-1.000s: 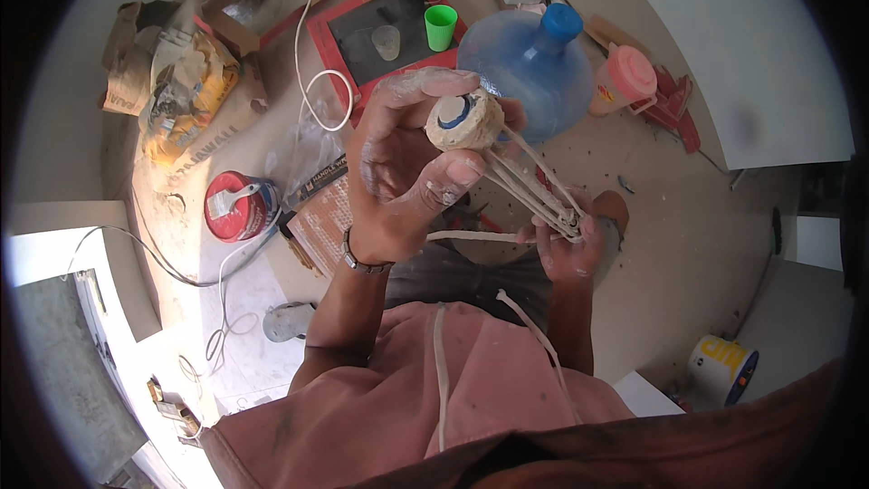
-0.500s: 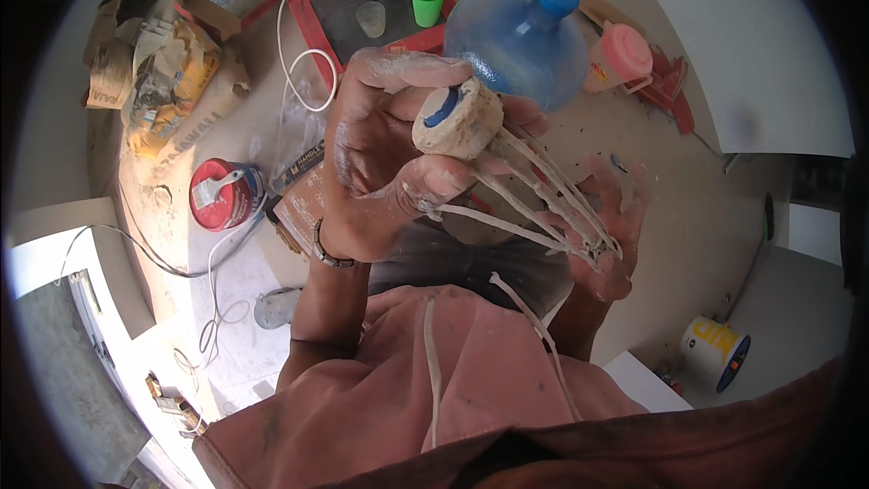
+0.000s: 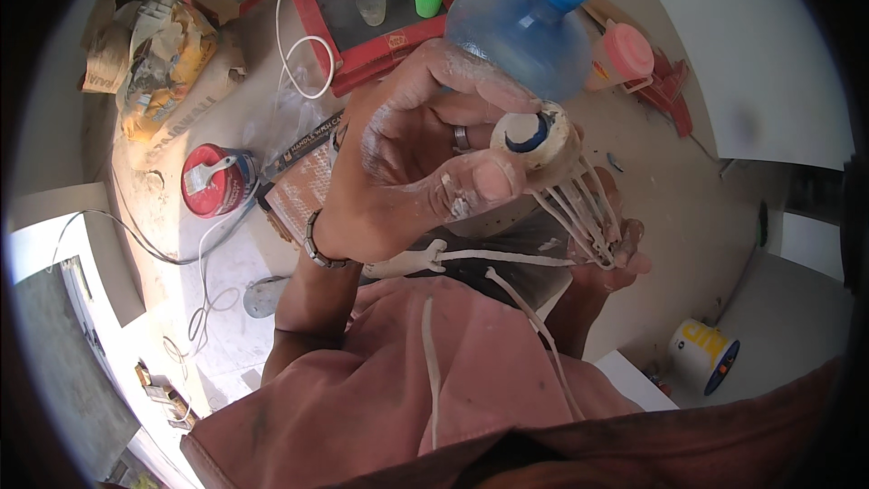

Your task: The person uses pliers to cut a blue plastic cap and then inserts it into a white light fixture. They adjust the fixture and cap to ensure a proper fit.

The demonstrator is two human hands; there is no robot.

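Disc (image 3: 549, 148), off-white, blue-ringed | left hand (image 3: 403, 154): grip pinching it | right hand (image 3: 608, 258): grip curled on cord strands (image 3: 580, 215)

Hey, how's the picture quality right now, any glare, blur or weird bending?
Head view: bright light washes out the pale floor at lower left; head view: the fisheye lens bows the white panel, with black around the rim; head view: pale dust shows clearly on the left hand, while the right hand looks slightly softer.

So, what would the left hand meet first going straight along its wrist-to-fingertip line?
Past the round whitish piece it holds, the left hand would probably meet the pink-lidded round container; depth is unclear.
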